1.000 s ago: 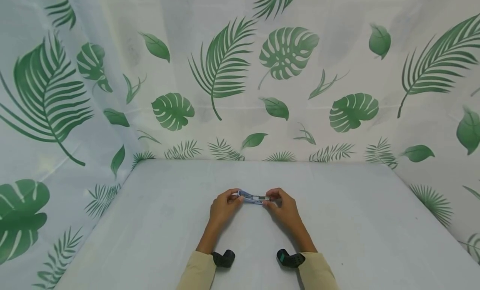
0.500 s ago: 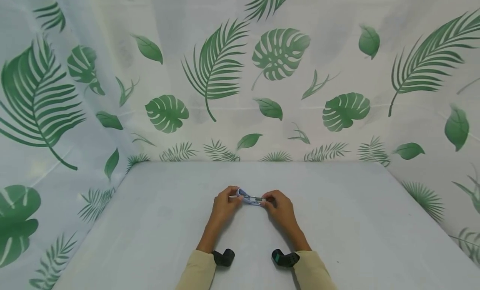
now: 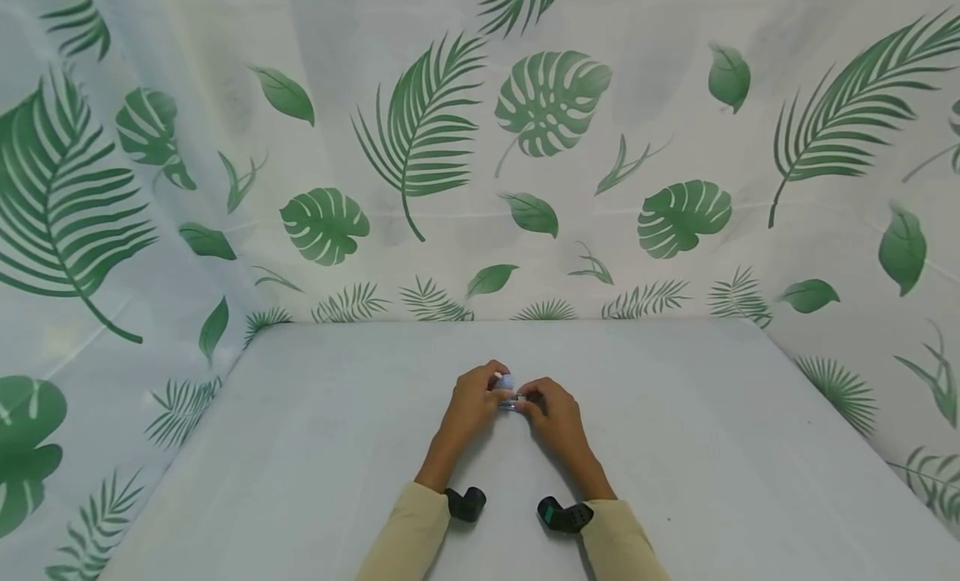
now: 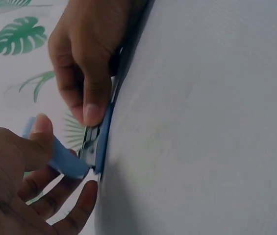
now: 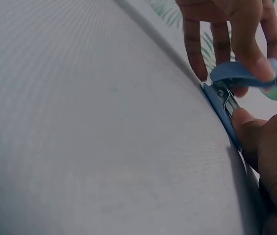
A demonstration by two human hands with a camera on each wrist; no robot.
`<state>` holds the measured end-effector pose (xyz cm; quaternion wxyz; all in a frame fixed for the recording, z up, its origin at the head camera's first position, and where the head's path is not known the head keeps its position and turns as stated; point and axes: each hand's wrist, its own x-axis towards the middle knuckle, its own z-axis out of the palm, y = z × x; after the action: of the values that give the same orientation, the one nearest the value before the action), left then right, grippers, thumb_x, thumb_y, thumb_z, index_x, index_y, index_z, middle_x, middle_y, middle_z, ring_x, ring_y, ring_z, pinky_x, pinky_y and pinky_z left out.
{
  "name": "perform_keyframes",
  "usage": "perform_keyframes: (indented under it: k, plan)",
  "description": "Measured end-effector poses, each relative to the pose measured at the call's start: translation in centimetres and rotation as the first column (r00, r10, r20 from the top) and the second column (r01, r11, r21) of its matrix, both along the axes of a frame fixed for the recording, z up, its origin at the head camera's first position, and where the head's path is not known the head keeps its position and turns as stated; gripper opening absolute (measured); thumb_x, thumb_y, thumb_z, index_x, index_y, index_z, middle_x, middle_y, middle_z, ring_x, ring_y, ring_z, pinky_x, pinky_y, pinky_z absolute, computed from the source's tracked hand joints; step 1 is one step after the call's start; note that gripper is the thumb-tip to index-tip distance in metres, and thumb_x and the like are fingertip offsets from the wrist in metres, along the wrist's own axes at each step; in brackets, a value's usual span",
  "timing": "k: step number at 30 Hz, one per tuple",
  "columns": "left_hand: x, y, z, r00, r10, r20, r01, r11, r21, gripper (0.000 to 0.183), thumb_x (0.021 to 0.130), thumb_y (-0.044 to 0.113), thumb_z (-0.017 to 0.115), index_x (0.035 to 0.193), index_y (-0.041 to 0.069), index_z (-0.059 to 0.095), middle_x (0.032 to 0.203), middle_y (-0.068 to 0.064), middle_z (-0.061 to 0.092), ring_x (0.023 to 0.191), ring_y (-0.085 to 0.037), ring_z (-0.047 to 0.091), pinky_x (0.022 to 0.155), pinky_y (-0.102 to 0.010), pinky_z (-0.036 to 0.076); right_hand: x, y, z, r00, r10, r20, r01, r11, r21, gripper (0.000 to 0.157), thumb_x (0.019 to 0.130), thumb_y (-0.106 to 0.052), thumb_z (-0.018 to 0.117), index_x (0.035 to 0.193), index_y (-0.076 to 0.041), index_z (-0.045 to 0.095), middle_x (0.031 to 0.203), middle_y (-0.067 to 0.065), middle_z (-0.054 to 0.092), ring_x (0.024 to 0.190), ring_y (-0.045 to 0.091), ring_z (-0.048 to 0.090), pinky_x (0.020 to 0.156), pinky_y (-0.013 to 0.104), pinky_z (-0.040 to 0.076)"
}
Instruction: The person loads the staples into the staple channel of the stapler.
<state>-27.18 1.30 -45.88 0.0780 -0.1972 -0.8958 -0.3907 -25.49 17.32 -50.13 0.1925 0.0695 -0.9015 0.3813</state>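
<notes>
Head view: desk (image 3: pixel 330 431) wide, its far edge meeting leaf-printed curtain (image 3: pixel 442 256); hands stay inside edges, with desk surface on both sides. Left hand (image 3: pixel 474 398) and right hand (image 3: pixel 557 414) both clamped on blue stapler (image 3: pixel 506 382), at middle (fingers are hiding much of it). Black wrist devices (image 3: pixel 467 504) beside sleeves.

Left wrist view: stapler spread open, blue arm (image 4: pixel 68 161) tilted up from metal channel (image 4: pixel 90 147), left thumb on it.

Right wrist view: right thumb pressing beside channel; blue base (image 5: pixel 220 110) underneath, contact with desk I cannot tell.
</notes>
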Motion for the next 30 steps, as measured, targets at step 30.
perform_keyframes:
  k: [30]
  plan:
    - [0.4, -0.7, -1.6, 0.995, 0.056, 0.083, -0.065, 0.991, 0.115, 0.017, 0.092, 0.016, 0.067, 0.105, 0.007, 0.074, 0.098, -0.01, 0.075, 0.094, -0.025, 0.069, 0.086, -0.041, 0.053, 0.2, 0.0, 0.9, 0.987, -0.035, 0.155, 0.06, 0.985, -0.16, 0.032, 0.096, -0.043, 0.06, 0.108, -0.015, 0.071, 0.095, 0.0, 0.071, 0.088, 0.014, 0.063, 0.083, 0.037, 0.048]
